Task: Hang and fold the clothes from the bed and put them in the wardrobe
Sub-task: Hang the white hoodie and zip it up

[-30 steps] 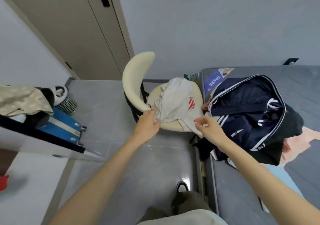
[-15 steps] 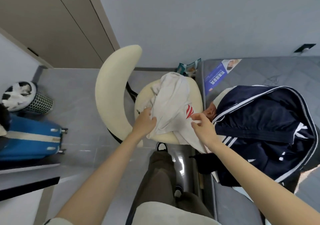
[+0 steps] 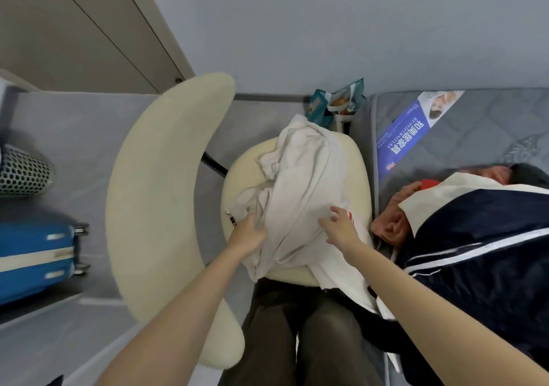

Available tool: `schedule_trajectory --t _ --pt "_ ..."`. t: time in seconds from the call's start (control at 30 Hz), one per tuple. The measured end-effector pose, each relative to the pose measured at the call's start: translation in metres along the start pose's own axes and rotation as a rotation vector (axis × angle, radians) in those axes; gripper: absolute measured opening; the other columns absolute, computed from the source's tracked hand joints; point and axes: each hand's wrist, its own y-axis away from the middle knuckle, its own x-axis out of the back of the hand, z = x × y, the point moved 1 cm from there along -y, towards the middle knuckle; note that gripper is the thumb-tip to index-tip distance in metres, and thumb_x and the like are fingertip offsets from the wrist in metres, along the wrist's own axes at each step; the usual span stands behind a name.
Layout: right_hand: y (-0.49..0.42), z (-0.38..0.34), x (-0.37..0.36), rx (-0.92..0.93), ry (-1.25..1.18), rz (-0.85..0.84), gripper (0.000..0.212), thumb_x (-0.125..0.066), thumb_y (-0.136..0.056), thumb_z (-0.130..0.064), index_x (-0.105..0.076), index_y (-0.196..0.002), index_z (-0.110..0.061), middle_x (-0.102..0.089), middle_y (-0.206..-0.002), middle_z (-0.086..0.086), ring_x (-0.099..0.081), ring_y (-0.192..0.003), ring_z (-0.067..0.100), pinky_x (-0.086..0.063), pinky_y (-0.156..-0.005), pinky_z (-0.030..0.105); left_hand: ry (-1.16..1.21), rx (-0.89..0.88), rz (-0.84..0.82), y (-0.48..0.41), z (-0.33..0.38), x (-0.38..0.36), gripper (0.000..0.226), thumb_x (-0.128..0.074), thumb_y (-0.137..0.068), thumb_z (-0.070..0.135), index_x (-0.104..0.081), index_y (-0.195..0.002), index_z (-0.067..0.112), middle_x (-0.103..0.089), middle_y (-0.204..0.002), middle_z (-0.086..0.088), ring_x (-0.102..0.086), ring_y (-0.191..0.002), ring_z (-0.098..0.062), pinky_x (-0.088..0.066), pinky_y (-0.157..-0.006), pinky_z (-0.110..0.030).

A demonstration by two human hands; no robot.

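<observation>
White garment (image 3: 306, 195) lies bunched across the seat of the cream chair (image 3: 166, 177), one end trailing off the seat's near edge toward the person's knees. Left hand (image 3: 248, 235) grips a fold on the backrest side of the seat, fingertips buried in cloth. Right hand (image 3: 341, 228) rests flat on the garment, fingers spread and holding nothing, on the side of the seat nearest the mattress (image 3: 481, 136).

Assessment: the step in hand appears to be spreading the garment for folding. Recommended: draw the gripped fold outward while the flat hand pins and smooths. Find hem and shoulders before making any crease. Lift the trailing end onto the seat first, since the seat looks narrow for a flat lay.

Not verifiable: garment type, sleeves and collar are lost in the bunching. A red mark (image 3: 351, 216) is mostly covered by the right hand. Right of the chair, a navy jacket (image 3: 475, 255) is cut off by the frame edge, with an orange-brown item (image 3: 389, 222) partly under it. Whether the brown panel (image 3: 74, 29) beyond the chair is the wardrobe cannot be told.
</observation>
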Motion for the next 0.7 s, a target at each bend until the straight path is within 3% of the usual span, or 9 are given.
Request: schedule_trajectory --t 0.1,0.17,0.23,0.3,0.37,0.47,0.57,0.7 --pt "-0.025 0.001 -0.016 -0.089 -0.108 -0.011 0.081 -0.065 -0.089 -0.018 -0.013 -0.151 -0.017 -0.043 -0.121 -0.002 -0.048 -0.11 0.022 -0.05 -0.087 0.038 0.043 -0.014 -0.009 -0.024 -0.003 -0.01 0.046 -0.056 -0.091 0.023 -0.045 -0.135 0.012 -0.056 -0.126 -0.004 -0.054 -0.116 -0.023 -0.044 -0.089 -0.028" --pt "-0.039 0.007 -0.022 -0.105 -0.157 0.043 0.083 -0.071 -0.085 -0.018 -0.016 -0.147 -0.013 -0.046 -0.127 0.002 -0.051 -0.113 0.026 -0.049 -0.091 0.039 0.042 0.001 0.044 -0.036 -0.007 -0.016 0.054 -0.064 -0.087 0.026 -0.045 -0.135 0.009 -0.053 -0.13 -0.007 -0.052 -0.119 -0.025 -0.044 -0.094 -0.031" --pt "-0.049 0.011 -0.021 -0.079 -0.134 0.148 0.066 -0.074 -0.082 -0.017 -0.034 -0.133 -0.005 -0.052 -0.118 0.006 -0.055 -0.108 0.027 -0.049 -0.087 0.038 -0.026 0.021 0.089 -0.044 -0.011 -0.02 0.055 -0.066 -0.086 0.029 -0.046 -0.134 0.009 -0.052 -0.129 -0.01 -0.05 -0.119 -0.028 -0.044 -0.098 -0.038" --pt "-0.051 0.012 -0.016 -0.035 -0.026 0.155 0.039 -0.068 -0.085 -0.018 -0.047 -0.114 -0.004 -0.053 -0.099 0.004 -0.053 -0.096 0.026 -0.044 -0.074 0.033 -0.066 0.006 0.076 -0.046 -0.013 -0.024 0.046 -0.061 -0.09 0.031 -0.049 -0.129 0.009 -0.054 -0.127 -0.01 -0.05 -0.119 -0.03 -0.043 -0.096 -0.036" --pt "-0.047 0.008 -0.008 0.056 0.084 0.126 0.023 -0.061 -0.088 -0.02 -0.049 -0.098 -0.003 -0.05 -0.086 0.006 -0.049 -0.084 0.025 -0.039 -0.067 0.032 -0.054 -0.047 0.061 -0.043 -0.011 -0.025 0.039 -0.059 -0.093 0.03 -0.053 -0.125 0.009 -0.056 -0.12 -0.005 -0.051 -0.115 -0.026 -0.042 -0.09 -0.03" --pt "-0.03 -0.009 0.007 0.192 0.045 0.124 0.018 -0.059 -0.088 -0.016 -0.044 -0.086 -0.007 -0.044 -0.077 0.006 -0.043 -0.073 0.021 -0.035 -0.063 0.032 0.092 -0.063 0.043 -0.029 -0.001 -0.019 0.03 -0.058 -0.093 0.036 -0.055 -0.118 0.02 -0.057 -0.105 0.01 -0.055 -0.1 -0.011 -0.041 -0.073 -0.022" --pt "-0.009 -0.039 0.029 0.303 -0.065 0.048 0.015 -0.056 -0.09 -0.008 -0.041 -0.092 -0.004 -0.045 -0.083 0.011 -0.041 -0.076 0.021 -0.037 -0.07 0.036 0.26 -0.063 0.13 -0.008 0.013 -0.009 0.019 -0.059 -0.091 0.045 -0.052 -0.1 0.029 -0.059 -0.093 0.019 -0.056 -0.082 0.001 -0.038 -0.058 -0.012" --pt "0.03 -0.083 0.055 0.484 -0.08 -0.055 0.013 -0.055 -0.094 -0.01 -0.048 -0.101 -0.017 -0.063 -0.098 0.013 -0.057 -0.083 0.022 -0.047 -0.077 0.038 0.44 -0.084 0.22 0.03 0.03 0.002 0.03 -0.06 -0.088 0.051 -0.052 -0.102 0.025 -0.061 -0.094 0.014 -0.059 -0.078 0.005 -0.041 -0.055 -0.009"
